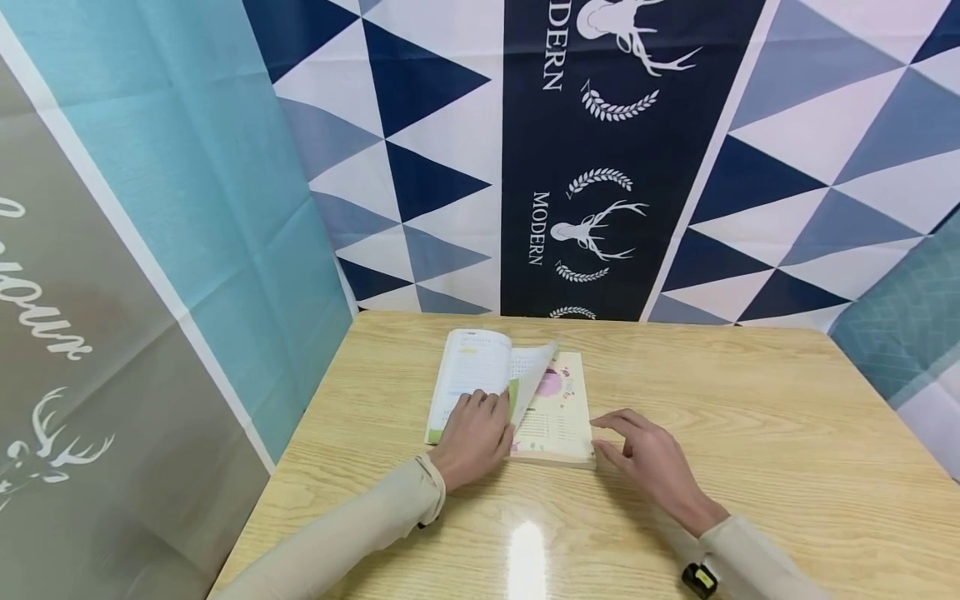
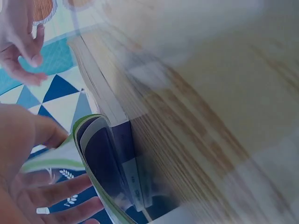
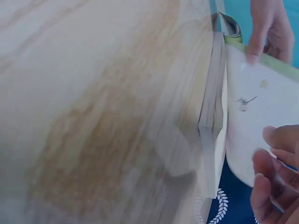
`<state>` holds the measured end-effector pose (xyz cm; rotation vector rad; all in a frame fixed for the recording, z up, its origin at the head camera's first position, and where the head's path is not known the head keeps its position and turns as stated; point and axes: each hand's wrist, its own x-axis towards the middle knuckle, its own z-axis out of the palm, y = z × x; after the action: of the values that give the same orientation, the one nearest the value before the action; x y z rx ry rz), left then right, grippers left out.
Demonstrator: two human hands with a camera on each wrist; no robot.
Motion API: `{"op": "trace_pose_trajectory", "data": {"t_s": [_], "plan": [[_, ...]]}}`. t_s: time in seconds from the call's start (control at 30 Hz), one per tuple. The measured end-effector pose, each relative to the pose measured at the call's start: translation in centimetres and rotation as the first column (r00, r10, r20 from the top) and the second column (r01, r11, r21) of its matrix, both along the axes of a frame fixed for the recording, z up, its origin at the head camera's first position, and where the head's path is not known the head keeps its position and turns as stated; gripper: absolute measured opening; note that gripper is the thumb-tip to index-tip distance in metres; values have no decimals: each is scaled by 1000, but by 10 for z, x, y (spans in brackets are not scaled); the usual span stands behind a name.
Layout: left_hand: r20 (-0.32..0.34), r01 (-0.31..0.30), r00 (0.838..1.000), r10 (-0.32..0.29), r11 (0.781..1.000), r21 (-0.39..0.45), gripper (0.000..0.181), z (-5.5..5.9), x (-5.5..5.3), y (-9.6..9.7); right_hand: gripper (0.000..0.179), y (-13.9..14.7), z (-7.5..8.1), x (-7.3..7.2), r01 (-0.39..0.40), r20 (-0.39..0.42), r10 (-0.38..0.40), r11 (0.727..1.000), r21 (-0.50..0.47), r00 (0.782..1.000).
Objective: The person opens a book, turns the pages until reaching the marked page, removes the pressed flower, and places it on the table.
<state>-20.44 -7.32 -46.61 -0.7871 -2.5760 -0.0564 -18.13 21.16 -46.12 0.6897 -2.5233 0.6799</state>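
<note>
A thick paperback book [image 1: 555,429] lies open on the wooden table. One page [image 1: 534,379] stands raised near the spine, curving over the right half, where a cream page with a pink drawing shows. My left hand [image 1: 474,435] rests on the left-hand pages [image 1: 474,362], fingers spread over their lower part and thumb by the spine. In the left wrist view its fingers lie along the curled green-edged pages [image 2: 88,154]. My right hand [image 1: 654,460] is at the book's right edge, thumb and fingers bent and apart, with nothing between them.
The light wooden table [image 1: 757,400] reaches a patterned cloth backdrop [image 1: 435,167] at its far edge. A blue and grey cloth [image 1: 225,192] hangs along the left side. A small black device [image 1: 700,579] sits at the right wrist.
</note>
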Motion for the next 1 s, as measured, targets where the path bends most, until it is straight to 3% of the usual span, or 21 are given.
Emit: {"op": "trace_pose_trajectory", "data": {"t_s": [0.13, 0.23, 0.5, 0.67, 0.83, 1.0], "plan": [[-45, -10, 999, 16, 992, 125, 75, 2, -1, -3, 25, 0, -6, 3, -6, 78, 4, 999, 34, 997], [-80, -4, 997, 19, 984, 181, 80, 2, -1, -5, 22, 0, -9, 4, -13, 114, 7, 998, 56, 993], [-126, -31, 991, 45, 993, 111, 39, 3, -3, -9, 17, -1, -11, 5, -31, 143, 7, 985, 169, 990], [-145, -17, 989, 22, 999, 36, 25, 3, -3, -10, 11, -1, -14, 4, -63, 48, 54, 975, 214, 997], [-123, -15, 992, 14, 1000, -8, 15, 2, -1, -11, 8, -2, -15, 1, -89, -58, 103, 974, 209, 993], [-84, -2, 996, 1, 1000, -21, 11, 2, 1, -11, 11, -2, -15, 1, -85, -106, 106, 979, 185, 989]]}}
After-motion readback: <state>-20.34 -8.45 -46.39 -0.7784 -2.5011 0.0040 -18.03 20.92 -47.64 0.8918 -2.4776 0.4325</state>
